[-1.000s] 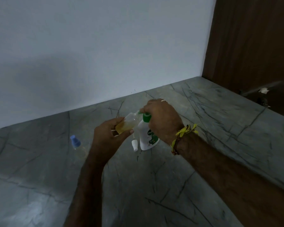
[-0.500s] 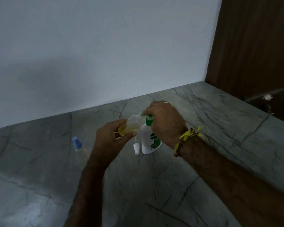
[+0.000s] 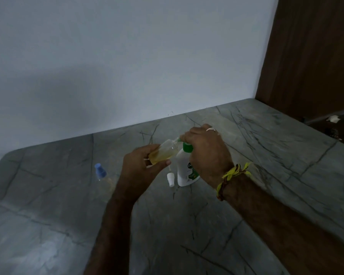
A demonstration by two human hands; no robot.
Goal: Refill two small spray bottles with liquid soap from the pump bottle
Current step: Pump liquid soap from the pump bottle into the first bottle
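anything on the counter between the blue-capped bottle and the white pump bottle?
Head view: a small white spray cap stands just left of the pump bottle; the left hand and forearm cross above. Toward the blue-capped bottle, bare counter.

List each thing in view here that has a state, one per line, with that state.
small spray bottle: uncapped, tilted, part full of yellow liquid, held at the pump spout.
pump bottle: upright on the counter.
white spray cap: off, beside the pump bottle.
blue-capped bottle: capped, on the counter, apart.
left hand: grips the small spray bottle.
right hand: curled over the pump head.
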